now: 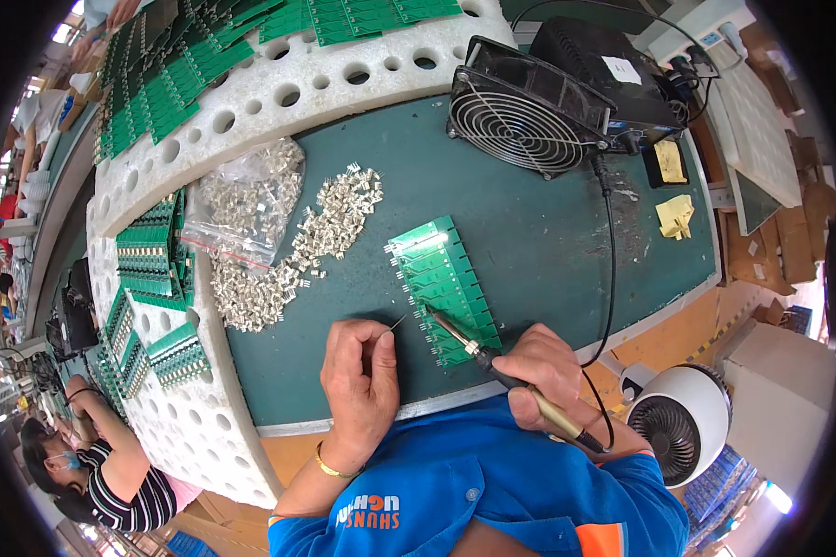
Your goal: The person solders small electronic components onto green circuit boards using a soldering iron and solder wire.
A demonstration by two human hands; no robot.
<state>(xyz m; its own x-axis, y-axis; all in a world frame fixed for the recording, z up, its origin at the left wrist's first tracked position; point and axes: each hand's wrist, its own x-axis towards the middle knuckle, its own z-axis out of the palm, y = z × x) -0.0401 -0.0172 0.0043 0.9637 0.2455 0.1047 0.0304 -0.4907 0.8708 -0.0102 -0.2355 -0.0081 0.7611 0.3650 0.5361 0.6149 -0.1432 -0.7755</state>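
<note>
A green circuit board panel [455, 278] lies on the green table mat, with small metal connectors along its left edge. My right hand [541, 371] is closed around a soldering iron [502, 369], whose tip touches or hovers just over the board's lower left part; I cannot tell which. Left of the board, my left hand [362, 376] pinches a thin wire, likely solder [398, 322], its end pointing toward the board's edge. Loose small metal connectors [339, 215] are heaped beyond my left hand, beside a clear plastic bag [246, 200] of the same parts.
White foam trays [181, 418] with round holes hold several green boards [172, 357] at left and back. A black fan [520, 121] stands at the back right. The iron's black cable [611, 269] crosses the mat's right side. A yellow sponge [675, 215] lies near the right edge.
</note>
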